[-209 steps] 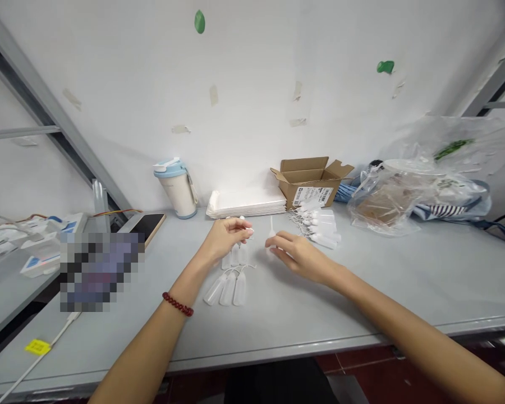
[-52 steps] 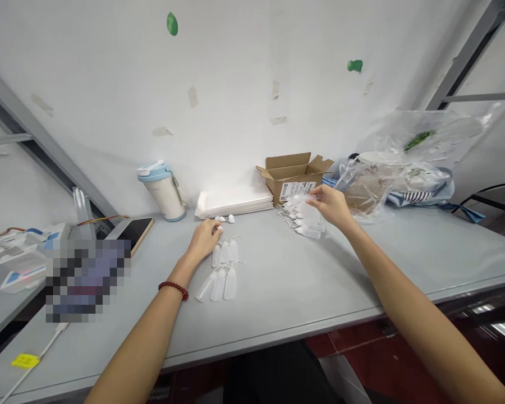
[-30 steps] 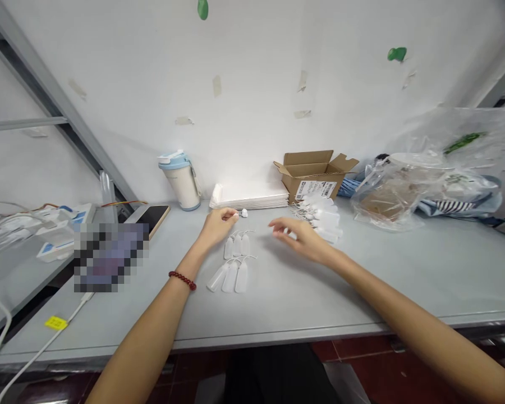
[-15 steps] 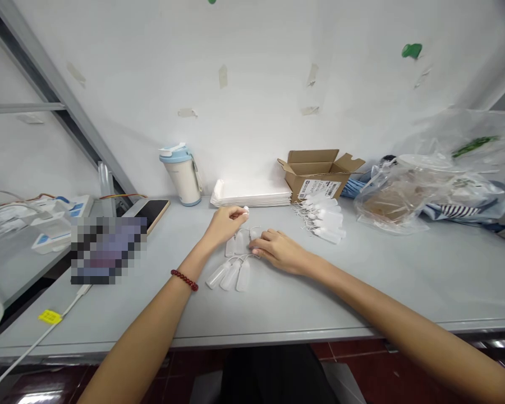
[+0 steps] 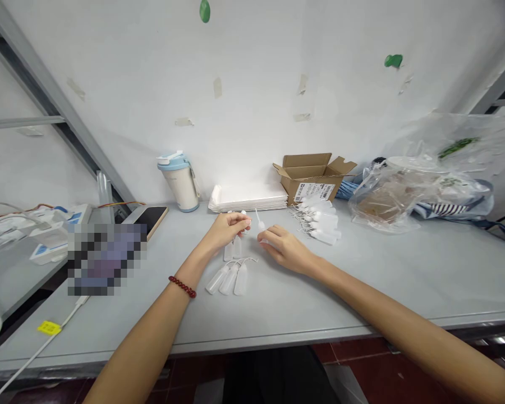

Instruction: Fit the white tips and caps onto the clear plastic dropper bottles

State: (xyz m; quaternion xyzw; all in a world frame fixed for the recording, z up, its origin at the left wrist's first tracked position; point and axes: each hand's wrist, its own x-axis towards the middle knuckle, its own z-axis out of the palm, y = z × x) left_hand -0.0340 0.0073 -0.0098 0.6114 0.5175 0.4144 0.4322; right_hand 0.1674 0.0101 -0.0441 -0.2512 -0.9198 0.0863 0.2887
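Note:
My left hand (image 5: 228, 229), a dark red bead bracelet on its wrist, is closed in a pinch on a small white piece at its fingertips. Just right of it, my right hand (image 5: 284, 247) grips a small translucent bottle (image 5: 261, 226), whose thin white nozzle points up; most of its body is hidden by the fingers. Two similar bottles (image 5: 233, 249) lie beneath my left hand, partly covered. Nearer the front edge, three more bottles (image 5: 230, 279) lie side by side, their thin white tips bent to the right.
Several bottles (image 5: 320, 220) are piled before an opened cardboard box (image 5: 309, 179). A stack of white sheets (image 5: 250, 198) and a cream tumbler (image 5: 180, 185) stand by the wall. Clear plastic bags (image 5: 387, 202) lie right; a phone (image 5: 155, 219) and power strips (image 5: 54, 247) left.
My right hand has lifted a bottle from the rear group, and its nozzle now stands upright. My left hand has stayed close by, its fingers turned slightly. The camera view has shifted a little.

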